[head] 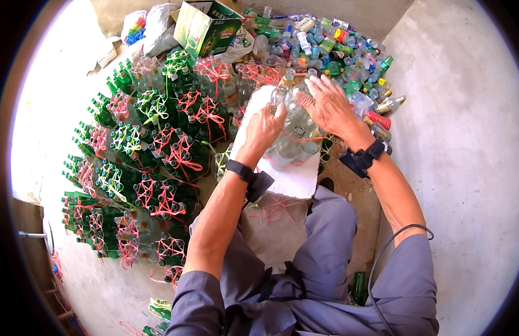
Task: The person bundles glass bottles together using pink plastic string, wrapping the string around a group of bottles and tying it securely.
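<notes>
A cluster of clear glass bottles [285,148] stands upright on a white board [299,185] in front of me. Pink plastic twine [299,138] runs around the bottles' sides. My left hand [261,129] is at the near left of the cluster, thumb beside a bottle neck; its curled fingers are partly hidden, so its hold is unclear. On the right, my right hand [330,108] lies against the upper bottles with its fingers stretched out and the thumb apart. Nothing shows gripped in it.
Bundles of green glass bottles [152,143], tied with pink and yellow twine, crowd the left floor. Plastic bottles [326,46] lie heaped at the back, beside a green cardboard box [207,29]. Loose pink twine [278,209] lies between my knees. A cable [375,269] hangs by my right arm.
</notes>
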Tool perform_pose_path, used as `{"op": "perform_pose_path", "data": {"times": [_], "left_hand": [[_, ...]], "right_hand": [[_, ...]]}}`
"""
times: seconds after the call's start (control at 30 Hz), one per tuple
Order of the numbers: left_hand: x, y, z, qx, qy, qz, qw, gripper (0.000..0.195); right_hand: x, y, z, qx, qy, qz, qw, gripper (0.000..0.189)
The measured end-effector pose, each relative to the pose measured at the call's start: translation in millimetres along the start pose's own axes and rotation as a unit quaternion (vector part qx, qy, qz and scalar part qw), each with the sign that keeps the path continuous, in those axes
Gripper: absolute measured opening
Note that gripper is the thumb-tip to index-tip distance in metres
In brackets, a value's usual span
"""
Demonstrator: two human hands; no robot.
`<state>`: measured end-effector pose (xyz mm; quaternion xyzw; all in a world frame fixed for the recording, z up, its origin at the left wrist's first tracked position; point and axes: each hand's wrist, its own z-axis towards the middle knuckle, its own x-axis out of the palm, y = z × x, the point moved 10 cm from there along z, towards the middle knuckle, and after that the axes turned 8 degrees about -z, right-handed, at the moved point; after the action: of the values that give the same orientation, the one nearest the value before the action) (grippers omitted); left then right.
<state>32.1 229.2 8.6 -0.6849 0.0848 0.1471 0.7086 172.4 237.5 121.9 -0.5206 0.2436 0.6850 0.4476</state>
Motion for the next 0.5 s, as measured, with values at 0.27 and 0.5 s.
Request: {"op": "perform_pose_path", "data": {"times": [0.27, 0.5], "left_hand": [[2, 1, 6, 0.044, -0.008, 0.001, 0.999, 0.066], [3, -1, 7, 0.034, 0.003, 0.009, 0.999, 0.066]], "right_hand": [[-44, -17, 46, -0.008, -0.197, 0.055, 0.979, 0.065], [71, 8, 46, 0.025, -0.055, 0.055, 0.997, 0.079]]}}
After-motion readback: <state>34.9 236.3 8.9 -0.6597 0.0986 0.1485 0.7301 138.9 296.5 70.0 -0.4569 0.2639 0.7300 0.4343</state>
